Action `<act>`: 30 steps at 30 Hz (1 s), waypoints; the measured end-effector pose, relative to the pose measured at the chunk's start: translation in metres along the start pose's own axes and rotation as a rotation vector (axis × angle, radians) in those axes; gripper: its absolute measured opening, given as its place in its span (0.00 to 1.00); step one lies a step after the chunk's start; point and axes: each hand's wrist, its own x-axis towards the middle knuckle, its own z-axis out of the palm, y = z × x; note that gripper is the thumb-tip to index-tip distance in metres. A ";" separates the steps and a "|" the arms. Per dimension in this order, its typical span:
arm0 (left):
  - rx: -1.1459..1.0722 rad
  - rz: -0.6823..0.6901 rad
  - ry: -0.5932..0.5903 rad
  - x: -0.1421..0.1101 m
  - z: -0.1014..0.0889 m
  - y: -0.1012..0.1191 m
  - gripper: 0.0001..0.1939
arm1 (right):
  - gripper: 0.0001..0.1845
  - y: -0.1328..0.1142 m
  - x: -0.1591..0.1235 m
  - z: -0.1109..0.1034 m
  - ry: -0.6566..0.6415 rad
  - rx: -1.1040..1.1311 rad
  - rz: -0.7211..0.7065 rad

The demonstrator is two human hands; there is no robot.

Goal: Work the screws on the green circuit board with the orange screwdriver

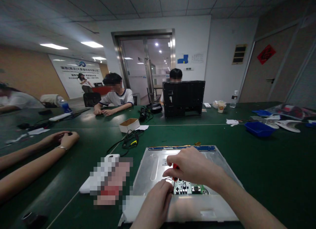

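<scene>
A silver display panel (145,176) lies flat in front of me, its back facing up. On it sits a green circuit board (189,189) with several components, and a blue strip board (182,148) runs along the far edge. My right hand (195,168) is closed around the red handle of a screwdriver (175,166), which points down at the circuit board's left part. Beside that spot, my left hand (156,201) has its fingers pressed together at the board's left edge; anything between them is hidden.
Left of the panel lies a white device (112,158), partly pixelated. Beyond are a black cable (129,140), a small cardboard box (129,124) and an upright black panel (184,99). A blue tray (259,128) stands right. Another person's hands (65,140) rest at left; more people sit across.
</scene>
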 end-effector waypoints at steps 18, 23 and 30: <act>-0.003 -0.007 -0.018 -0.001 0.000 0.000 0.09 | 0.21 -0.001 -0.001 0.001 0.024 0.044 -0.031; 0.003 0.000 -0.007 0.000 -0.004 0.004 0.09 | 0.14 -0.002 0.000 0.002 0.005 -0.022 -0.014; -0.015 0.029 0.014 0.000 -0.002 0.001 0.09 | 0.15 -0.001 -0.004 -0.001 0.009 0.059 -0.092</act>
